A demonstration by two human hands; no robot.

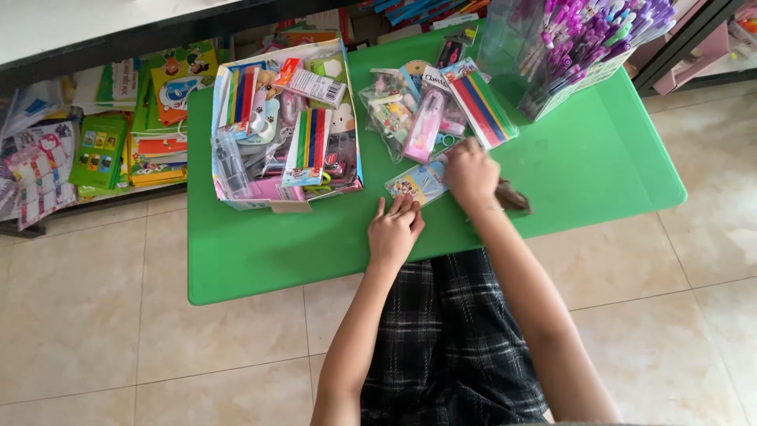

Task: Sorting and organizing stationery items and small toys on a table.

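— Green plastic table, low, over a pale tiled floor. On it?

— Cardboard box at the left, open-topped, crammed: packs of coloured sticks striped red, green and blue, a wrapped eraser-like packet, clear sleeves of small stationery, pink bits underneath. Just beside its right wall, a loose heap of clear packets with pink and pastel items, plus another striped stick pack lying slanted.

— And at the far right corner?

— Clear display tub, packed with purple and pink pens, standing upright.

— Hands?

— Left hand flat on the tabletop, fingers stretched and close together, tips touching the lower edge of a small cartoon-printed packet; holding nothing. Right hand curled, knuckles up, resting at the packet's right end; grip hidden from above, so cannot tell whether closed on it. Small brown object just beside the right wrist, too blurred to name.

— Packet's place?

— Near the table's front edge, between the box and the right hand, below the heap.

— Anything beyond the table?

— Shelf at the left, stacked with green and orange booklets.
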